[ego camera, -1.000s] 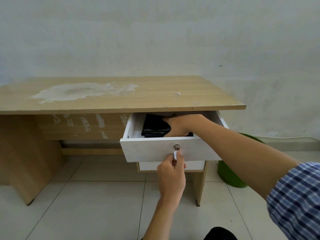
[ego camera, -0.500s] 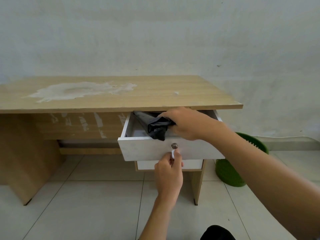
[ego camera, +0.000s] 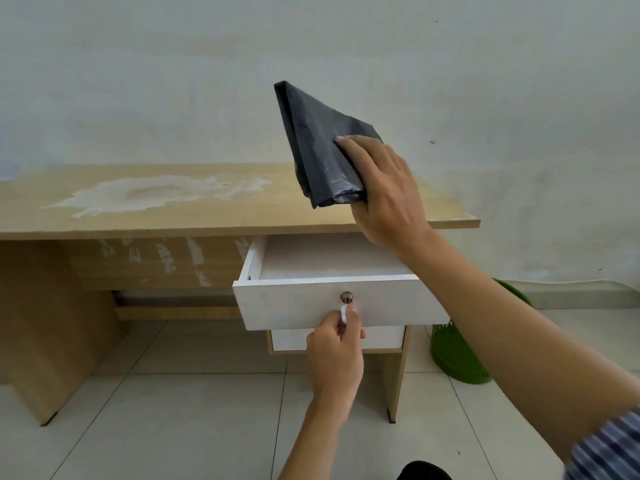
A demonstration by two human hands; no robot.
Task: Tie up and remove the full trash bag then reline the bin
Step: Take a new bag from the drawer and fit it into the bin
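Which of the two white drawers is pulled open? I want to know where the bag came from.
The upper drawer, with the lock, is pulled out, and the left hand holds its handle. The lower drawer beneath it sits shut.

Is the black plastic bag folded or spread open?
Folded: the black plastic bag is a flat creased bundle gripped by the right hand.

You are facing a wooden desk point(ego camera: 214, 216) that stands on a pale tiled floor point(ego camera: 194, 427) against the far wall. Its top shows a large whitish worn patch point(ego camera: 156, 194) on the left half. Under the right end, a white drawer point(ego camera: 311, 303) is pulled out toward you, showing only its bare white bottom. To the right of the desk, a green bin point(ego camera: 457, 355) sits on the tiles.
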